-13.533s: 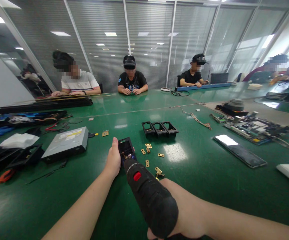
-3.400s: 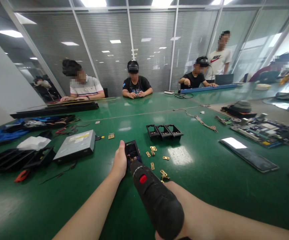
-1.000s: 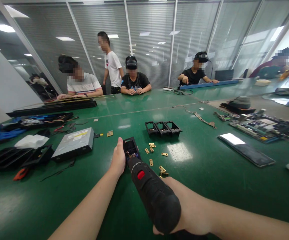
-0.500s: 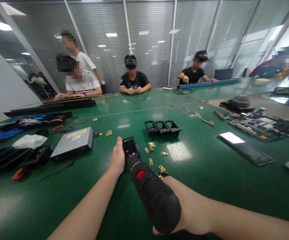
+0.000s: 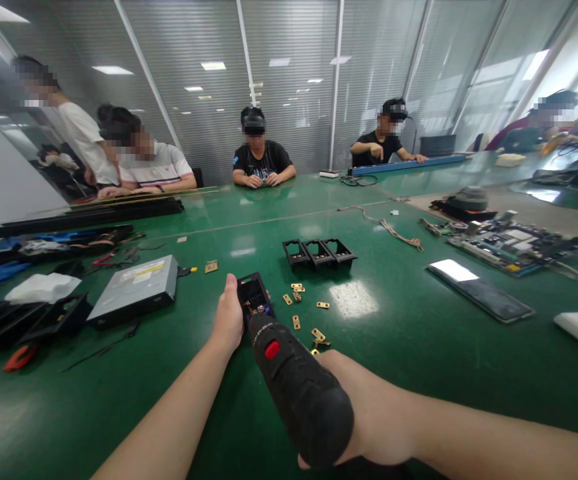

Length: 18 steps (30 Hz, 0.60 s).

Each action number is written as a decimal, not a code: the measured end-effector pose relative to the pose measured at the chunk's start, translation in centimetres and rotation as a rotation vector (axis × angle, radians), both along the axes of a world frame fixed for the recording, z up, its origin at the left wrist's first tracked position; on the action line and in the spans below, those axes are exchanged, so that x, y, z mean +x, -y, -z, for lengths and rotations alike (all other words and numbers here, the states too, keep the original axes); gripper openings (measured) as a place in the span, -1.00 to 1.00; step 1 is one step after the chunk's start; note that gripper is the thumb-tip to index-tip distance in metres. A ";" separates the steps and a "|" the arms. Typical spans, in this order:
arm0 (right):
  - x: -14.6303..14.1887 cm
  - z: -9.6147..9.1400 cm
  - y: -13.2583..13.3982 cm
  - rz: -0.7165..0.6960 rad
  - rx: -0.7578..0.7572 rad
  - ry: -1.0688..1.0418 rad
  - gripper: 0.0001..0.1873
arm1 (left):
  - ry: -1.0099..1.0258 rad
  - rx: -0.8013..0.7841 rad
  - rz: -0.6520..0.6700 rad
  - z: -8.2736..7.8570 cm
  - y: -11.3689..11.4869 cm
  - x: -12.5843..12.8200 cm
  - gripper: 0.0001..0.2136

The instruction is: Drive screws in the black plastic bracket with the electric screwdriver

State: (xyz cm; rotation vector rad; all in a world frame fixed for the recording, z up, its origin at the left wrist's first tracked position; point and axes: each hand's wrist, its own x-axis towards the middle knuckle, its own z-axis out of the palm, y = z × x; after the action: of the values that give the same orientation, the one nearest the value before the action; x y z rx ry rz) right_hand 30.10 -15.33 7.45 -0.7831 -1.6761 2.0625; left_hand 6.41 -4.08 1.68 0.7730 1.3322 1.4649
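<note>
Your left hand [image 5: 229, 313] clasps the black housing [image 5: 253, 291] over the bench [image 5: 443, 353], its thumb along one side and its fingers wrapped around the other. Your right hand [image 5: 363, 403] grips the power drill [image 5: 301, 397], most of its fingers hidden behind the body, with the drill's nose at the housing's near end; bit contact cannot be told. The loose brass plates [image 5: 323, 305] lie right of the housing, nearer you than the three black frames [image 5: 319, 259].
</note>
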 end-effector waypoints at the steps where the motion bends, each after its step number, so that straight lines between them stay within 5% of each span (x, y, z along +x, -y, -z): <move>1: 0.0 0.1 0.0 0.000 0.004 0.004 -0.49 | 0.002 -0.003 0.002 0.0 0.0 0.0 -0.34; 18: 0.2 0.8 0.3 -0.006 0.013 0.094 -0.43 | 0.019 -0.001 0.001 -0.2 0.2 0.2 -0.34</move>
State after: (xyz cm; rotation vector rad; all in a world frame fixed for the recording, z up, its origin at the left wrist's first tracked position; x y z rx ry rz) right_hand 30.35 -15.60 6.62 -0.8846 -1.7414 2.0454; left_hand 6.56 -4.28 1.93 0.7570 1.3175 1.4677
